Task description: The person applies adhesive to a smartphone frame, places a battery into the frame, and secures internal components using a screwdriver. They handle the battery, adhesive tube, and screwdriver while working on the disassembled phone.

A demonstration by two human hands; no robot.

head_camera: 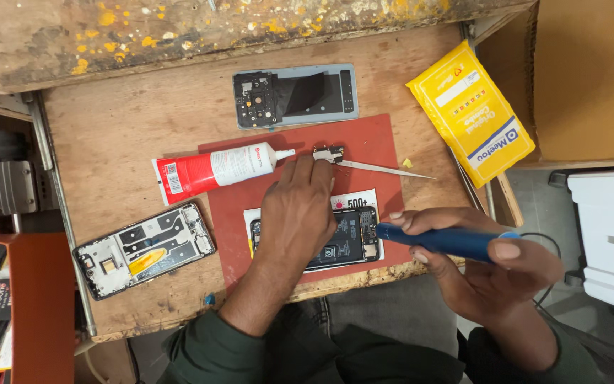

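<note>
A slim blue cylindrical power screwdriver (445,240) is being gripped in the closed right hand (488,274), its tip set at the opened black smartphone (339,242) on the red rubber mat (374,146). A small metal phone part (329,153) just beyond is being touched by the fingertips of the left hand (298,213), nothing being clasped. Silver tweezers (385,169) and a red-and-white glue tube (214,169) are lying nearby.

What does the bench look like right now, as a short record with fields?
left hand: left hand over the open phone, fingers touching a small metal part
right hand: right hand gripping a blue screwdriver, tip at the phone's right edge
mat: red mat under phone and tweezers
glue: red and white tube, lying flat
spare parts: back cover above the mat; phone frame at left
pouch: yellow pouch at right
</note>
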